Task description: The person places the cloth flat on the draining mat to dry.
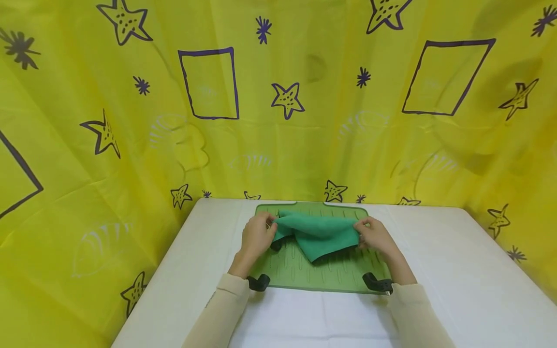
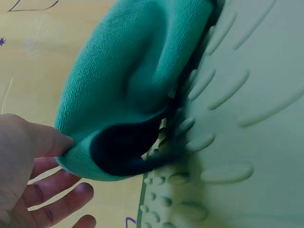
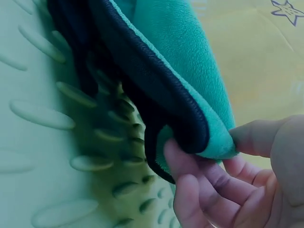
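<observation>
A green cloth [image 1: 319, 233] with a dark underside hangs folded over a light green ridged mat [image 1: 300, 278]. My left hand [image 1: 257, 235] pinches its left end between thumb and forefinger, the other fingers spread loosely below, as the left wrist view shows. At the opposite end my right hand [image 1: 376, 235] pinches the cloth's corner [image 3: 221, 142], with some fingers tucked under the dark side. Between the hands the cloth sags, and one corner droops toward the mat.
The mat lies on a white-covered table [image 1: 174, 295]. Black wrist-camera mounts [image 1: 259, 282] show beside both wrists. A yellow curtain [image 1: 304, 145] with drawn stars and shells stands behind and to both sides of the table.
</observation>
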A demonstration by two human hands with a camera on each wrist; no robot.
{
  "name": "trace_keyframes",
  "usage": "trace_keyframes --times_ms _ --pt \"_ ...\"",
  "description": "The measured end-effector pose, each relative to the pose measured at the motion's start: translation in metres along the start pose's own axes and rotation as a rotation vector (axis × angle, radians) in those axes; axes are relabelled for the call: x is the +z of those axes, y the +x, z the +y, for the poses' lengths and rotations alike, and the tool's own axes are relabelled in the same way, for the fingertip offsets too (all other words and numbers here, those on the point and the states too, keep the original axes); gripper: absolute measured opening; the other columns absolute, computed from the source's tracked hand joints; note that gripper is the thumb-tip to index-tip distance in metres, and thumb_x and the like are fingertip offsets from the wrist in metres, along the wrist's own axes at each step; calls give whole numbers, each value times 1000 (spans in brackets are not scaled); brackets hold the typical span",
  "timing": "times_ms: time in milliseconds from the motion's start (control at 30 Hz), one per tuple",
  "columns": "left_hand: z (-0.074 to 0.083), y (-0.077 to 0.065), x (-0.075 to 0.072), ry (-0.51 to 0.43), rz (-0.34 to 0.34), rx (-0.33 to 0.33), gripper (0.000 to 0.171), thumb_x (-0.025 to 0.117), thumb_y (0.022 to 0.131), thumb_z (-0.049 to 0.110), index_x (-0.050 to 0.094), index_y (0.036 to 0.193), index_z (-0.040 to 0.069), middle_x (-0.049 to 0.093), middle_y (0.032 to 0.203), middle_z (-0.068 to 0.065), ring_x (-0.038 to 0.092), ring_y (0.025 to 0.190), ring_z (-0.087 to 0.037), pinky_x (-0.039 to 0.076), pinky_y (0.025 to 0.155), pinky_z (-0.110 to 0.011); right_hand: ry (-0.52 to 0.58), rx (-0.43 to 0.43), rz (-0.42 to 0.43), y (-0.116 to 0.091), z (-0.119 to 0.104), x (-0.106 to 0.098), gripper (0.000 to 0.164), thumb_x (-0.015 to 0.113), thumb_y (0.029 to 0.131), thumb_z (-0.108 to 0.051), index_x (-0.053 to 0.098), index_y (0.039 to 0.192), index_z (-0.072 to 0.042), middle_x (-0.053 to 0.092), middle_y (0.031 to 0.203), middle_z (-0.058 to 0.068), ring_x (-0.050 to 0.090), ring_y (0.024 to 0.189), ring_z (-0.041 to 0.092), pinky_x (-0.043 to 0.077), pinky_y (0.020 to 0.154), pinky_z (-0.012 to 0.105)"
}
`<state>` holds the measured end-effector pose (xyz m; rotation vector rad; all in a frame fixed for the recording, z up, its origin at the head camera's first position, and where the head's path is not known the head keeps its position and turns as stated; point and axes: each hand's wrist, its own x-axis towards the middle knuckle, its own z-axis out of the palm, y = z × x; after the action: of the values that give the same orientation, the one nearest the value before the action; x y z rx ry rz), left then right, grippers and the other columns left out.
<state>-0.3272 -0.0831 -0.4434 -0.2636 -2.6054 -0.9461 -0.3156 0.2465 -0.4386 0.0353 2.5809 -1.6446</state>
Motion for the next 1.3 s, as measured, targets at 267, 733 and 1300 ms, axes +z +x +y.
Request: trace_keyframes --times_ms 267,733,1300 --pt "-8 1 -5 52 -134 24 19 71 96 20 72 112 10 71 105 -9 66 95 -25 55 77 -41 -19 -18 21 2 4 -6 26 44 108 -17 50 117 6 71 100 16 69 79 18 58 67 33" --pt "-30 1 -16 197 -443 34 64 87 79 11 59 137 13 57 133 -13 51 121 -35 45 101 -54 -120 -208 -280 -5 -19 2 31 54 107 -20 60 110 10 66 74 17 59 61 20 54 58 35" --pt "-27 6 -18 132 -216 115 40 67 94 4 61 134 9 67 131 -15 63 118 -37 52 96 -55 -199 -245 -522 -10 -25 42 38 53 107 -19 53 139 2 71 102 21 69 80 31 55 57 39"
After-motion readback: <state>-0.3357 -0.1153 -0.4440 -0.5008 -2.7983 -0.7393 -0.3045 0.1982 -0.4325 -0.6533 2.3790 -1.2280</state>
